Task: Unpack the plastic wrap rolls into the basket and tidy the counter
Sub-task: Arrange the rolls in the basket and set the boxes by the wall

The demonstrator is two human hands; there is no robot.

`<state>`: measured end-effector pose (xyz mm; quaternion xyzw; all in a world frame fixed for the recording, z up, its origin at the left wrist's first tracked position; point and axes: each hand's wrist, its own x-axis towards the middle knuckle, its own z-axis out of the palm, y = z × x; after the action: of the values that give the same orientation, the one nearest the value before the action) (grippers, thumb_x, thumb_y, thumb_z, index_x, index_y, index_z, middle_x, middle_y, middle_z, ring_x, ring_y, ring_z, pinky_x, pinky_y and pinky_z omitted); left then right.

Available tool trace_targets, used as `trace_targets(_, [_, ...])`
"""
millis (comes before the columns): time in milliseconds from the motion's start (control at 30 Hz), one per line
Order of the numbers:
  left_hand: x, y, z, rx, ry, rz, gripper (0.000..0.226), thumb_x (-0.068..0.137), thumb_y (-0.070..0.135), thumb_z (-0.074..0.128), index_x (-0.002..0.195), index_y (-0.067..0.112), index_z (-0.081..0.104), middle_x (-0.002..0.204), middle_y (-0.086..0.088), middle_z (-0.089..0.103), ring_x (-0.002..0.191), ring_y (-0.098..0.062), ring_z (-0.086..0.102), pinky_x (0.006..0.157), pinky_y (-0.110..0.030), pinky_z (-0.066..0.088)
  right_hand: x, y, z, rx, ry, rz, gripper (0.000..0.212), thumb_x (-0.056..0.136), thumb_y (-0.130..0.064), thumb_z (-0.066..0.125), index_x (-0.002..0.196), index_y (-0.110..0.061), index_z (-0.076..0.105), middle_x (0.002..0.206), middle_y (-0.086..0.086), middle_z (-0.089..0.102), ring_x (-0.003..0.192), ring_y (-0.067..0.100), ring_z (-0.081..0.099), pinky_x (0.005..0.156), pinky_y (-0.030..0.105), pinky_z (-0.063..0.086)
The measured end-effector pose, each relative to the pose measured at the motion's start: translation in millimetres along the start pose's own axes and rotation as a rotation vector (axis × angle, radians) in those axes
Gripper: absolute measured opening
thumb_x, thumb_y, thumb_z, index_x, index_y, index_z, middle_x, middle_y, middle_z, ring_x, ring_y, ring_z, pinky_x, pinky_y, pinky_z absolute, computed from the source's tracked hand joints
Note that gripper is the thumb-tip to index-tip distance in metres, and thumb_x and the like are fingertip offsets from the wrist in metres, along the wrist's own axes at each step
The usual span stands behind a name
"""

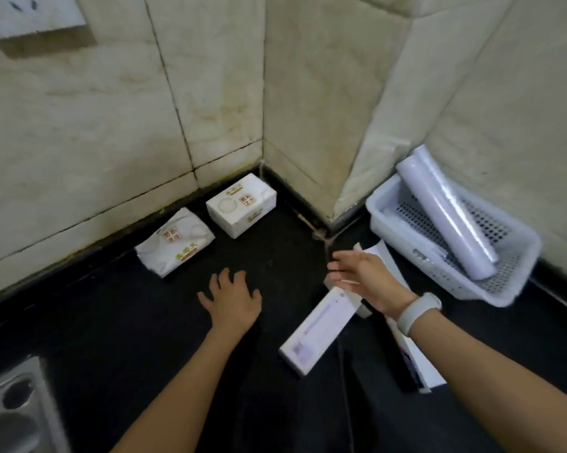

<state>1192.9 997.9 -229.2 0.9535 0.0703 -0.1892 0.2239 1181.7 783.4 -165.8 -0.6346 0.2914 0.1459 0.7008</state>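
Note:
A white perforated basket [393,230] stands on the black counter at the right, against the wall. A plastic wrap roll [449,214] leans in it, one end sticking out over the far rim. A long white box [318,331] lies on the counter in front of the basket, and a second white box [419,364] lies partly under my right forearm. My right hand [364,276] hovers open just above the first box's far end, holding nothing. My left hand [233,299] rests flat on the counter with fingers spread, left of the boxes.
Two white tissue packs [176,241] [241,204] sit in the tiled corner at the back. A metal sink edge [11,403] shows at the lower left. A wall socket [30,14] is at the upper left.

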Motion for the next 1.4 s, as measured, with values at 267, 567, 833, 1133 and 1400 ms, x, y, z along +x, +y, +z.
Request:
trace_targets(267, [-6, 153, 29, -0.069, -0.002, 0.542, 0.040, 0.091, 0.026, 0.045, 0.131, 0.016, 0.043, 0.143, -0.006, 0.038, 0.131, -0.024, 0.034, 0.106, -0.042, 0.034, -26, -14, -142, -0.130, 0.335, -0.179, 0.019, 0.092, -0.011, 0.045, 0.103, -0.005, 0.059, 0.084, 0.008, 0.064, 0.069, 0.015, 0.059, 0.064, 0.023, 0.049])
trace_targets(567, [18, 254, 90, 0.180, 0.001, 0.748, 0.048, 0.094, 0.037, 0.035, 0.140, 0.022, 0.031, 0.155, -0.005, 0.020, 0.144, -0.023, 0.004, 0.115, -0.052, 0.005, 55, -17, -244, -0.914, 0.588, -0.302, 0.043, 0.087, -0.028, 0.052, 0.125, -0.009, 0.045, 0.122, 0.015, 0.051, 0.111, 0.029, 0.048, 0.093, 0.039, 0.042])
trace_targets(833, [34, 265, 109, 0.232, 0.317, 0.851, 0.030, 0.082, 0.033, 0.053, 0.097, 0.013, 0.071, 0.105, -0.006, 0.072, 0.114, -0.028, 0.059, 0.104, -0.064, 0.010, 103, -18, -258, -1.283, 0.543, -0.336, 0.057, 0.080, -0.045, 0.055, 0.120, -0.009, 0.037, 0.119, 0.013, 0.049, 0.107, 0.031, 0.046, 0.091, 0.046, 0.043])
trace_targets(1133, [84, 347, 109, 0.277, 0.259, 1.083, 0.042, 0.085, 0.018, 0.057, 0.126, 0.011, 0.051, 0.134, -0.012, 0.052, 0.125, -0.029, 0.046, 0.102, -0.049, 0.032, 66, -53, -298, -1.113, 0.695, -0.606, 0.058, 0.067, -0.026, 0.070, 0.113, 0.003, 0.050, 0.099, 0.023, 0.057, 0.090, 0.037, 0.052, 0.073, 0.041, 0.043])
trace_targets(1400, [128, 412, 130, 0.678, 0.277, 1.188, 0.074, 0.074, 0.000, 0.062, 0.139, 0.018, 0.031, 0.151, -0.007, 0.031, 0.142, -0.032, 0.015, 0.109, -0.065, 0.000, 46, -60, -329, -1.111, 0.762, -0.603, 0.054, 0.069, -0.023, 0.070, 0.114, -0.002, 0.050, 0.097, 0.018, 0.055, 0.086, 0.029, 0.050, 0.068, 0.034, 0.039])
